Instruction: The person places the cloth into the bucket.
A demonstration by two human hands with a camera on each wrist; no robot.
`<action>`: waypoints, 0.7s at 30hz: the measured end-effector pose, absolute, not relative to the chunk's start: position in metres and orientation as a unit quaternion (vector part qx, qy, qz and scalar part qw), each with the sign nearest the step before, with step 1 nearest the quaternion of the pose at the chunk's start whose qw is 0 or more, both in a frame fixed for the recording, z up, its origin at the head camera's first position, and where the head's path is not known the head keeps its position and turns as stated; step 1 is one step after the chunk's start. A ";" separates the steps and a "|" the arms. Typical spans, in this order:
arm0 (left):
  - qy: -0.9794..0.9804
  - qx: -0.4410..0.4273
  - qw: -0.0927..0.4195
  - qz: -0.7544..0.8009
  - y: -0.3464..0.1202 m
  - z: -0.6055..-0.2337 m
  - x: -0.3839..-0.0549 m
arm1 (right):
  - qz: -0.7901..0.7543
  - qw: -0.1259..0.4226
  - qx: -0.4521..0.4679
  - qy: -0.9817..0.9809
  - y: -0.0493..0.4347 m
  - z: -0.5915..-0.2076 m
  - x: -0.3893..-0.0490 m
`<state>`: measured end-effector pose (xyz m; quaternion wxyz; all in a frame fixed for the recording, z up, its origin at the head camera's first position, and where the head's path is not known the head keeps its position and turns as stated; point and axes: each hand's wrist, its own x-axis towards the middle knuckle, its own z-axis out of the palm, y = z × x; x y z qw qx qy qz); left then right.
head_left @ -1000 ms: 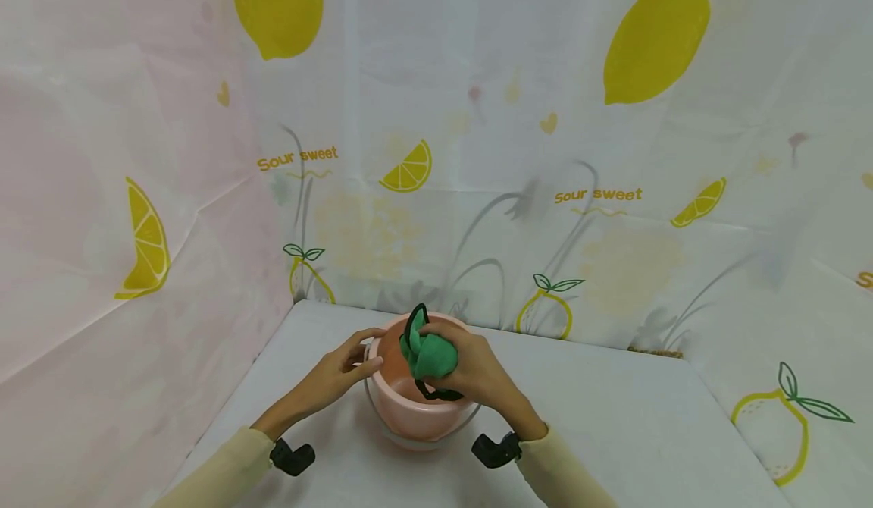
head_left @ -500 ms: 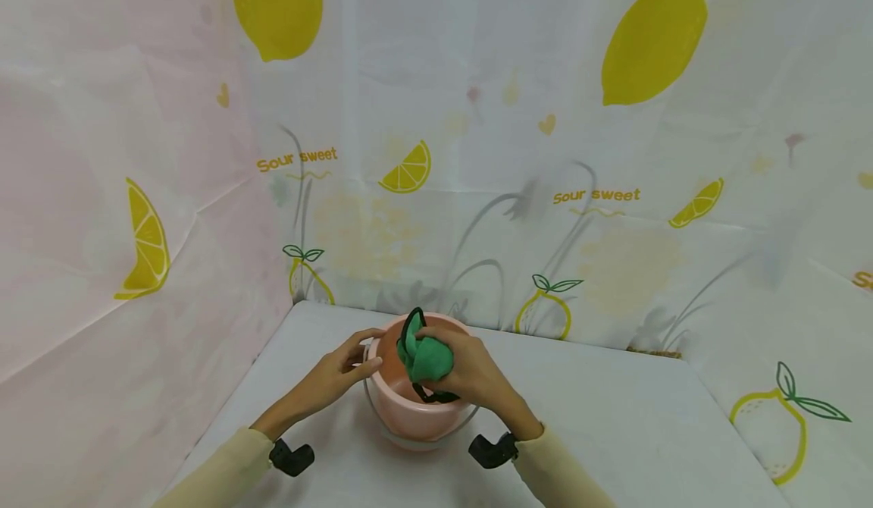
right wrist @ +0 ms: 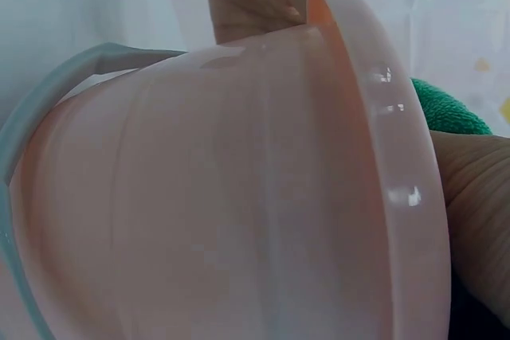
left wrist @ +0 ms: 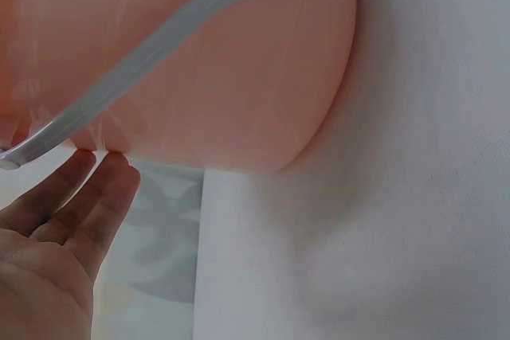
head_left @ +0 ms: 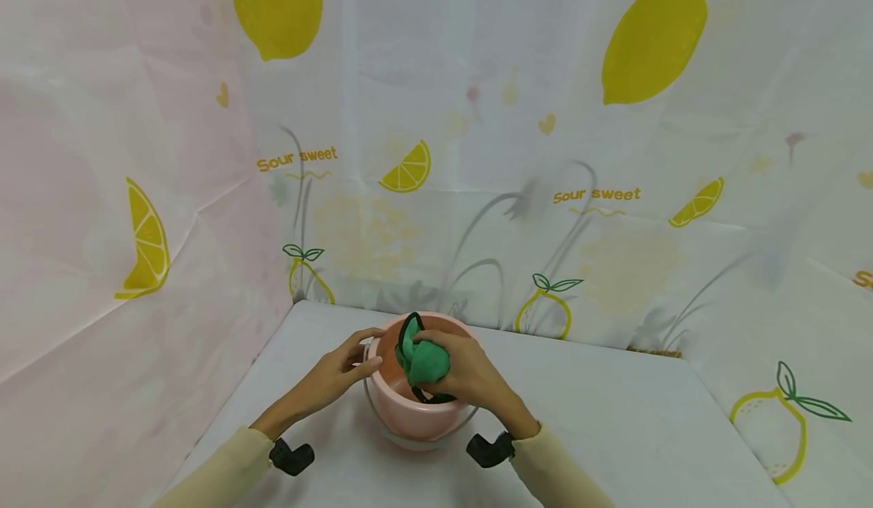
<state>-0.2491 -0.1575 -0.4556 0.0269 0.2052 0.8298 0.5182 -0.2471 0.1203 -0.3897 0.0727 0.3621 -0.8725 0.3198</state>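
A pink bucket (head_left: 417,420) with a grey handle (left wrist: 135,69) stands upright on the white table. My left hand (head_left: 339,368) rests against its left rim, and in the left wrist view the straight fingers (left wrist: 92,205) touch the outer wall. Over the bucket's mouth, my right hand (head_left: 470,364) grips a bunched green towel (head_left: 426,362) with black edging. Part of the towel hangs inside the rim. From the right wrist view, only a bit of green terry (right wrist: 450,109) shows past the rim, and the right fingers are hidden.
Behind the bucket and to the left rises a pale backdrop (head_left: 436,243) printed with lemons. The white table (head_left: 586,417) reaches its back edge just beyond the bucket. A black strap device (head_left: 292,457) sits on each wrist.
My right hand, with the towel in its grip, has shifted slightly left and down into the bucket's mouth. The left hand and the bucket stay where they were.
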 end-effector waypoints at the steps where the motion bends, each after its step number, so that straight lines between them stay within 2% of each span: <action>1: 0.830 0.205 0.027 0.518 -0.158 -0.455 -0.249 | 0.319 0.071 0.363 -0.873 0.120 -0.390 -0.247; 21: 0.831 0.207 0.028 0.515 -0.158 -0.457 -0.250 | 0.296 0.062 0.361 -0.882 0.118 -0.392 -0.249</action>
